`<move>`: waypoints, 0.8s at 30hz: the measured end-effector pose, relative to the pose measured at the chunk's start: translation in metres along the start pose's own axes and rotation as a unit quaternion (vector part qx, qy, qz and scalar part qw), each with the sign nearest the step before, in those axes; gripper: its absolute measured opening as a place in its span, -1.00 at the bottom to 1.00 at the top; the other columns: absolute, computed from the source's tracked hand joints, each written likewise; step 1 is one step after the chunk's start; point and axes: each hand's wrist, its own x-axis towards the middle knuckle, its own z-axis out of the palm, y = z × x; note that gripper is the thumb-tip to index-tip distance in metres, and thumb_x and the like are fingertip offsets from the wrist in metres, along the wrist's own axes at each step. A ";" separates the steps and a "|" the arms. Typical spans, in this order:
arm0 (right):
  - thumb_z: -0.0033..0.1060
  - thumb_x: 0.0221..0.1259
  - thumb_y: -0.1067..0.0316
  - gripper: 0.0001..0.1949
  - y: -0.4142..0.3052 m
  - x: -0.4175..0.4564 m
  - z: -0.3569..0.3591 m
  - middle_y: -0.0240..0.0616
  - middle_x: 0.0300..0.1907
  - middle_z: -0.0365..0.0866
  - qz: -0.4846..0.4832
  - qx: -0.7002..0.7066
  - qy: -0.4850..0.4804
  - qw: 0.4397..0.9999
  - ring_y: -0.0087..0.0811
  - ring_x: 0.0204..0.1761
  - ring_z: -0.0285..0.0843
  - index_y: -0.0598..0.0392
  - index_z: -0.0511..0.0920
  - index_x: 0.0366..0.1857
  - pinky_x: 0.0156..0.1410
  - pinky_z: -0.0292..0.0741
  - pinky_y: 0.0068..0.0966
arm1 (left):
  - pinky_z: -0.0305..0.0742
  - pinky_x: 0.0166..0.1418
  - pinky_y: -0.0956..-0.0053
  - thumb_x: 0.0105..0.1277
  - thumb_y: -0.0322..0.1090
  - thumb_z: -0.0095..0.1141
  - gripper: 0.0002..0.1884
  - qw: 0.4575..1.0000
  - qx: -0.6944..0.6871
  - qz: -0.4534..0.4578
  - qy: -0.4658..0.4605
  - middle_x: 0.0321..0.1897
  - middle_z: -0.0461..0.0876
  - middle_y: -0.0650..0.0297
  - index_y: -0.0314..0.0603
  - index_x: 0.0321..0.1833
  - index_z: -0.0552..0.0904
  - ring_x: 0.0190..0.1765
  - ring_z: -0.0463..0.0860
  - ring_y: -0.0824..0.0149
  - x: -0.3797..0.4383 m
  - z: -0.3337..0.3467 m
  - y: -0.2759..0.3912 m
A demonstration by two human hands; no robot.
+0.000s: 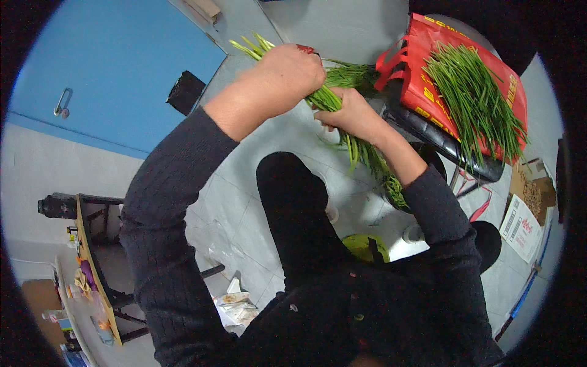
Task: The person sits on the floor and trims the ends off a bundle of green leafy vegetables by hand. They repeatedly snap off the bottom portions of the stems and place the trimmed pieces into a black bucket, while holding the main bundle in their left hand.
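A bunch of long green stalks, likely garlic chives [326,97], slants across between my hands over the tiled floor. My left hand [291,69] is closed around it near the pale ends, which stick out past my fist at the upper left. Something small and red shows at the top of that fist; what it is I cannot tell. Lower down, my right hand [351,112] grips the same bunch, its thumb and fingers wrapped about the stalks. The leafy ends hang down below my right hand. Just behind the hands lies another heap of green stalks [351,75].
At the right, a loose pile of green stalks [477,103] rests on a red bag [415,59] with yellow writing, spread over a black padded seat [440,140]. A green-yellow container [360,245] stands by my legs. Left are a blue door [114,59] and a table [98,275].
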 end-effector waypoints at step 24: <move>0.23 0.00 0.39 -0.79 0.039 -0.123 0.002 -0.36 -0.55 0.54 0.106 0.081 0.166 0.977 -0.60 -0.55 0.46 0.26 0.53 -0.29 -0.45 0.41 -0.61 | 0.00 0.40 0.32 0.42 0.12 -0.38 -0.32 0.236 -0.876 -0.188 0.377 0.33 0.17 0.06 -0.32 0.39 0.04 0.38 0.14 0.25 0.008 0.125 0.246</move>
